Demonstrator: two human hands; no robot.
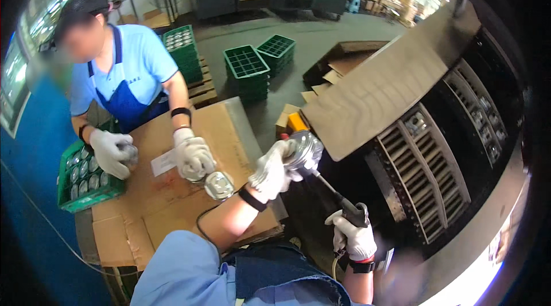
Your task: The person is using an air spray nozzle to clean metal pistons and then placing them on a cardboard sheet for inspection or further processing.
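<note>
I read the right hand (354, 240) near the lower edge, gloved fingers closed round the dark handle of a long-shafted tool (327, 182), shaft angled up-left. Ahead, the left hand (268, 174) grips a shiny metal part (307, 150) at the shaft's far end; I cannot tell whether tool and part touch. On the left, a cardboard-covered table (132, 223) carries another metal part (219, 186). At its left edge, a green crate (92, 200) holds metal parts in rows; beside it, a co-worker's hand (110, 154) holds one. On the right, a slotted rack (427, 154) contains metal parts at its upper end. Beyond, a green crate stack (187, 58) bears parts on a pallet (202, 90).
</note>
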